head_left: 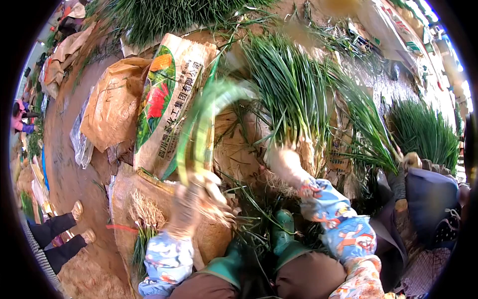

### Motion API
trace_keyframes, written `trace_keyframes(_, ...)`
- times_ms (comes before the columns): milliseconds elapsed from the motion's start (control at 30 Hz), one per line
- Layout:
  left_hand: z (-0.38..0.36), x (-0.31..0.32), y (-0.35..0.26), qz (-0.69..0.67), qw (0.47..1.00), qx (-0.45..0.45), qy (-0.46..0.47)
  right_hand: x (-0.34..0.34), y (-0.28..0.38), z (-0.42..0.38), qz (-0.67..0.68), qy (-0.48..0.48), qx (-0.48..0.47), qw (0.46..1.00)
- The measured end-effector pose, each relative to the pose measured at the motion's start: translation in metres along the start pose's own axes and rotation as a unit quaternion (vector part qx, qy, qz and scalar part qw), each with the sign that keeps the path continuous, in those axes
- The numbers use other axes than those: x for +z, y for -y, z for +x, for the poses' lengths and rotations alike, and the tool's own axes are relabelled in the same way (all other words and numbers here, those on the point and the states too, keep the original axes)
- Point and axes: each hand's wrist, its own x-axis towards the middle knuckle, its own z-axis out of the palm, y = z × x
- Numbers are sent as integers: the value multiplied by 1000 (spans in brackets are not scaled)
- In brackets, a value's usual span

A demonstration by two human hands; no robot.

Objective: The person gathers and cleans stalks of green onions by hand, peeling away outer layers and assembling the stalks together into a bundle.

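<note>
My left hand (191, 199) is closed round the root end of a small bunch of scallions (199, 134). Their green leaves point up and curve right, smeared by motion. My right hand (286, 162) is at the pale lower ends of a big heap of scallions (289, 84), its fingers blurred and partly hidden. Left of my left forearm lies a tied bundle of scallions (147, 214), roots up, with a red strip (122, 227) beside it.
A printed sack (172, 104) and a crumpled brown bag (114, 104) lie ahead on the left. More greens (174, 20) are piled at the far side. Another person's hand (411, 160) is by scallions (368, 119) at the right. A person's legs (59, 239) stand at the left.
</note>
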Motion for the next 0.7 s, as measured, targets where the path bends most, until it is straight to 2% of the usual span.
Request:
trace_keyframes(33,11,-19,-1,0,998,58,6,-9,17,-11,184,88,-108,973)
trace_keyframes(67,13,-15,-21,23,996,65,-50,-18,32,-19,357,171,-209,894)
trace_keyframes(100,22,-15,-22,-16,993,72,-95,-26,39,-20,511,244,-298,768)
trace_keyframes(167,37,-24,-3,-8,998,36,-42,-40,32,0,426,308,-175,832)
trace_keyframes(200,41,-22,13,-21,1000,5,-4,-13,43,6,458,37,-5,888)
trace_keyframes(233,42,-19,34,-20,999,-40,25,-33,22,14,491,-26,165,855)
trace_keyframes(267,39,-14,51,-18,993,-107,51,-40,6,39,522,112,225,815)
trace_keyframes(300,35,-17,68,-62,970,-209,103,-27,13,54,482,95,212,845)
trace_keyframes(367,29,-19,99,-78,962,-245,89,11,35,82,407,73,188,891)
trace_keyframes(433,25,-14,101,56,984,-153,73,9,22,68,580,-63,221,781)
trace_keyframes(467,25,-16,116,86,988,-120,41,1,14,61,704,-3,216,677)
trace_keyframes(500,24,-15,115,82,989,-119,38,15,27,60,888,5,145,435)
trace_keyframes(533,23,-13,112,134,981,-138,37,5,34,50,893,-100,95,429)
trace_keyframes(567,22,-11,110,188,969,-155,37,-4,38,39,901,-111,83,410)
trace_keyframes(600,20,-5,115,157,973,-168,10,-19,37,28,909,-122,71,392)
trace_keyframes(667,23,-5,124,150,973,-161,72,-54,16,11,956,45,117,267)
trace_keyframes(700,23,-4,127,125,974,-164,98,-56,16,13,956,43,118,266)
